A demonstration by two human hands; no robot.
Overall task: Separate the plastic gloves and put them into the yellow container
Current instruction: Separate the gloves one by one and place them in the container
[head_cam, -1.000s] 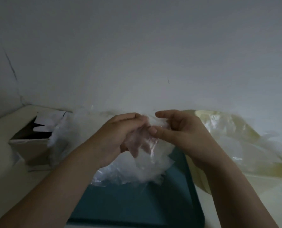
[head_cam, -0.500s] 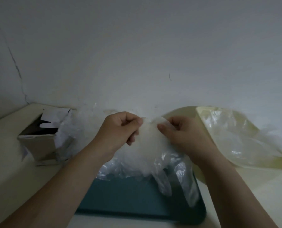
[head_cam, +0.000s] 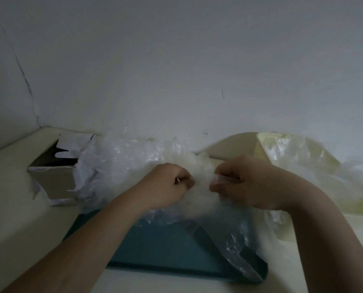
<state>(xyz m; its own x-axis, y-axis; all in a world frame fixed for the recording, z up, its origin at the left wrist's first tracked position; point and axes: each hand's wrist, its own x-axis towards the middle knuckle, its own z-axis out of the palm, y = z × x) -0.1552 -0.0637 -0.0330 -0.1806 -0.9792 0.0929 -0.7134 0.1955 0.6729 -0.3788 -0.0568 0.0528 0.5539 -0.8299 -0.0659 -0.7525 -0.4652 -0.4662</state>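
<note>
While left hand (head_cam: pixel 167 185), right hand (head_cam: pixel 246 182) pinch it, glove (head_cam: pixel 236 248) hangs clear, crinkled.

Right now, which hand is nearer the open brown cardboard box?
Left. The left hand pinches a clear plastic glove to the right of the cardboard box, loose gloves between them; the right hand pinches the same glove farther right, beside the yellow container.

Two hands (head_cam: pixel 165 187) (head_cam: pixel 248 185), one tray (head_cam: pixel 165 250), one box (head_cam: pixel 55 182), one container (head_cam: pixel 231 145)
</note>
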